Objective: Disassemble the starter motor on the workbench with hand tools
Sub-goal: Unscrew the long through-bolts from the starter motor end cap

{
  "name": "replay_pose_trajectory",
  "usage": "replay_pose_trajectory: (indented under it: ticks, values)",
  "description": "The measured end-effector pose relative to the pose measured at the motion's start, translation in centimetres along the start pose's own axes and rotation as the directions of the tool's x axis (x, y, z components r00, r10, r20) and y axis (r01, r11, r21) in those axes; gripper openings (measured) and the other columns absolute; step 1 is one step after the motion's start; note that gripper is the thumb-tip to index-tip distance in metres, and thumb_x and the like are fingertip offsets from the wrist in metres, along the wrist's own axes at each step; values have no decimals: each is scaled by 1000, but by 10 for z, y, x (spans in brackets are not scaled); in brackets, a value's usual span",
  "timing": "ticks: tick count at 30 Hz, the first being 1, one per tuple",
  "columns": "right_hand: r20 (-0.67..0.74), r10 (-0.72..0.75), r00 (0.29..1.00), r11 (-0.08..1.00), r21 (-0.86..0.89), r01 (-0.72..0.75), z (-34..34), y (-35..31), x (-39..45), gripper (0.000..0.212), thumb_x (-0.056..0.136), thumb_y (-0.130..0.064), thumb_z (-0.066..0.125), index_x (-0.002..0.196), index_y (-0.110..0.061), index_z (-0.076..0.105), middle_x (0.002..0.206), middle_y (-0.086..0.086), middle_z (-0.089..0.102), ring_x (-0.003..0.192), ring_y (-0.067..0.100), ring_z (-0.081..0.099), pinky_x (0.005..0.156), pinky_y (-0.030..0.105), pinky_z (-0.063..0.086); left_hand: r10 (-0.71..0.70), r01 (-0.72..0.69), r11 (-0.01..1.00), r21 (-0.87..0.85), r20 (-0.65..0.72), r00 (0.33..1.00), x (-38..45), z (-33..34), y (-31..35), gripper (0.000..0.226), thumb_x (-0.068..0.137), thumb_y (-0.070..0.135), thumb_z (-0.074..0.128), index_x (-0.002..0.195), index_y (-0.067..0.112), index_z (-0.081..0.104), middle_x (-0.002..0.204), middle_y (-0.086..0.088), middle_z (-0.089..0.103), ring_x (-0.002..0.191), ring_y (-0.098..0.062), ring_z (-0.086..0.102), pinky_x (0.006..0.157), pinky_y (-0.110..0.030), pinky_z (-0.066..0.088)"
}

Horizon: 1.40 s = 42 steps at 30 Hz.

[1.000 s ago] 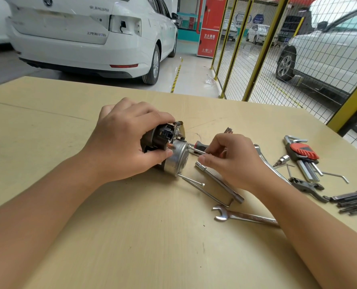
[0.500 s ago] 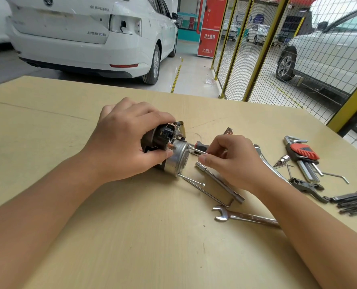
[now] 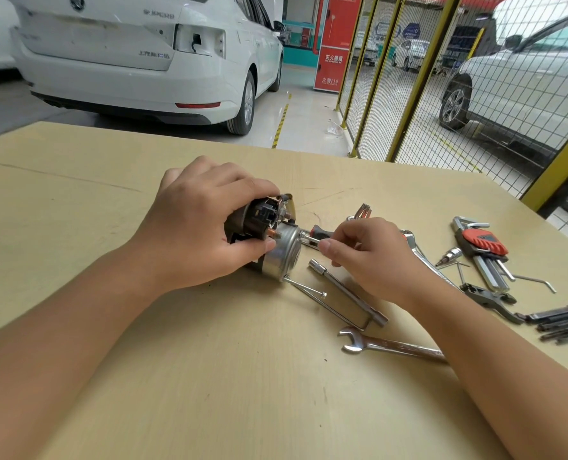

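On a pale wooden workbench (image 3: pixel 116 376) in a car workshop, a starter motor with a silver cylindrical housing and dark plastic end cap (image 3: pixel 276 237) is seen lying on its side near the middle of the surface. It is grasped by the left hand (image 3: pixel 196 234), whose fingers are curled over the dark end while the thumb is pressed against the housing near a copper terminal stud (image 3: pixel 272 232). A red-and-black-handled screwdriver (image 3: pixel 319 234) is pinched between the thumb and curled fingers of the right hand (image 3: pixel 375 257), its tip held at the silver end face of the motor. Two long silver through-bolts (image 3: pixel 312 292) are seen projecting from the lower edge of that face onto the bench, apparently already backed out. A slim silver socket wrench bar (image 3: pixel 349 292) and a chrome combination spanner (image 3: pixel 392 345) lie just beside them; a red-holdered hex key set (image 3: pixel 481 247) and a dark hex key set (image 3: pixel 564 322) are laid out well to the right.

End-cover fasteners are judged to be the step in hand. It would be done best with the body kept pinned firmly against the bench, the driver held square to the screw and pressed in before turning, so that the head is not stripped. Whether the tip is seated cannot be told.
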State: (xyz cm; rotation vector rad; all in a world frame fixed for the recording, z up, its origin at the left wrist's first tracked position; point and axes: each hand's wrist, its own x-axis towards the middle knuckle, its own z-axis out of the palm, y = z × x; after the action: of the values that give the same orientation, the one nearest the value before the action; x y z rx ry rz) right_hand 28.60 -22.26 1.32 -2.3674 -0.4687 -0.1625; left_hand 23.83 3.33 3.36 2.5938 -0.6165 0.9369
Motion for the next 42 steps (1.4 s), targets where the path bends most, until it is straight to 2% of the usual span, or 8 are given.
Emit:
replay_pose_trajectory:
  ticks: [8,15,18,20,28,32,36,42]
  values:
    - [-31,-5,1000,998,58,6,-8,5,0,24,70,-25,90,66,-22,66,59,-12,62,54,0,53,56,22,41,4,-4,1000,0,0,1000,0,0,-1,57,73,57,72,126,37,68,115,15,67,105,-25,55,87,-52,45]
    - [-16,-61,998,992,106,63,-8,7,1,21,81,-30,82,67,-22,69,55,-8,59,49,1,45,54,24,38,14,-14,1000,-2,-7,1000,0,1,-2,57,74,58,71,126,36,68,116,15,67,105,-25,55,87,-51,45]
    - [4,-86,996,994,68,86,-9,4,0,27,88,-32,74,65,-22,67,53,-14,62,47,0,48,50,13,33,18,-18,1000,-3,-9,1000,0,1,-3,57,74,58,71,126,36,68,116,15,67,104,-24,54,87,-51,45]
    - [3,-97,995,994,50,97,-8,3,-1,29,90,-32,72,63,-22,66,50,-20,58,46,-1,48,48,12,33,26,-26,1000,-7,-11,1000,0,1,-4,57,74,57,72,126,35,68,116,14,67,104,-24,54,86,-52,46]
    - [-16,-137,990,988,69,138,-4,4,0,25,85,-34,78,69,-17,68,62,6,65,50,4,41,51,21,34,64,-64,997,-49,-10,998,1,2,-6,55,75,50,78,125,28,71,114,8,69,98,-28,56,84,-53,49]
    - [-86,-139,987,986,77,146,0,8,1,22,80,-29,83,67,-20,67,52,-14,56,48,3,44,49,13,32,67,-68,996,-54,-11,998,1,2,-6,55,75,49,78,125,28,71,113,7,70,99,-30,57,85,-53,49]
    - [-133,-172,976,979,84,184,4,6,1,22,80,-17,84,66,-16,66,49,-13,55,54,-12,55,49,6,35,71,-72,996,-55,-12,997,1,2,-6,55,74,48,79,124,27,71,113,7,70,99,-31,58,85,-54,50]
    - [12,-150,989,987,-59,151,-4,1,2,33,96,-30,66,65,-18,65,54,-29,59,49,-7,51,48,9,34,86,-86,994,-70,1,996,1,1,-10,62,72,52,80,126,26,65,109,6,68,96,-29,55,84,-54,50]
